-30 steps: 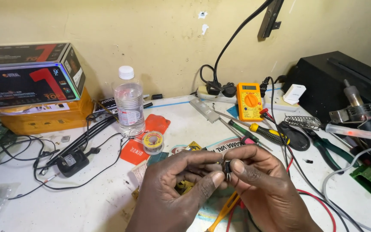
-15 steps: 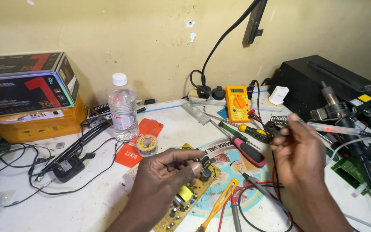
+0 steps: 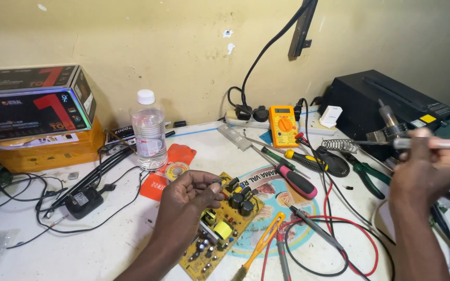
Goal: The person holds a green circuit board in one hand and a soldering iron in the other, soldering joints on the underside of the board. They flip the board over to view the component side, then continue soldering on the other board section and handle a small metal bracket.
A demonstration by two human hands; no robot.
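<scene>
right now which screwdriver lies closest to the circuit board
The pink-handled screwdriver, just right of the yellow circuit board; the green-and-yellow screwdriver lies farther back, toward the multimeter.

white worktable [image 3: 105, 244]: yellow circuit board [image 3: 224, 229], clear plastic bottle [image 3: 149, 132], orange multimeter [image 3: 283, 126], pink-handled screwdriver [image 3: 297, 180], black adapter [image 3: 83, 202].

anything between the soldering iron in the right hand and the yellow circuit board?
Partly. The right hand holds the soldering iron far right of the circuit board. On the bench between them lie screwdrivers, pliers and red probe leads.
</scene>
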